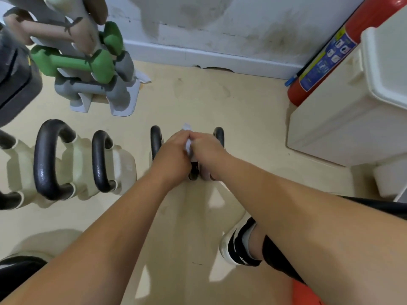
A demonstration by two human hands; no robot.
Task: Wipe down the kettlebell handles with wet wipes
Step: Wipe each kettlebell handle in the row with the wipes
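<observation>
Well, the left hand and right hand both pinch the soft wet wipe, I think; wrap it round the top of the hard, heavy kettlebell handle.

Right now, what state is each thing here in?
white wet wipe: crumpled, pinched between both hands.
left hand: fingers curled on the wipe.
right hand: fingers curled on the wipe.
black kettlebell handle at the hands: partly covered by the left hand.
cream kettlebell with black loop handle: upright, untouched.
green dumbbell: lying on the white rack.
red fire extinguisher: standing, untouched.
</observation>
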